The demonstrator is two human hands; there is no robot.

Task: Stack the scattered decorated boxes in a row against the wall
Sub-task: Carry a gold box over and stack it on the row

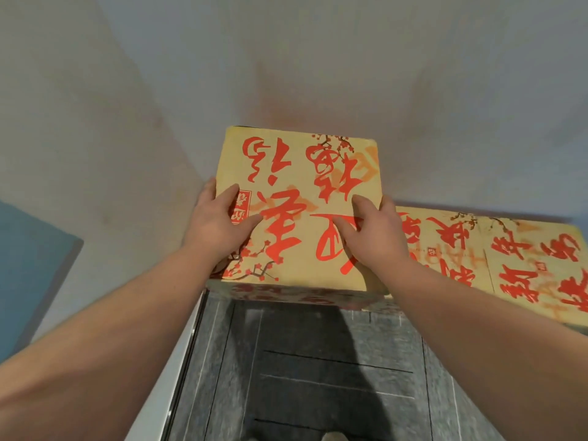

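A yellow box with red calligraphy and plum blossoms (296, 173) stands in the corner, its far edge at the wall. My left hand (219, 224) grips its left side with the thumb on the lid. My right hand (375, 230) grips its right side, thumb on top as well. This box sits higher than the two matching boxes to its right. What lies under it is hidden. The nearer neighbour (442, 246) and the farther one (534, 268) lie side by side against the wall.
A pale wall (318, 58) runs behind the boxes and meets a side wall (79, 138) on the left. Dark grey tiled floor (318, 377) lies below me. A blue panel (28, 265) shows at the far left.
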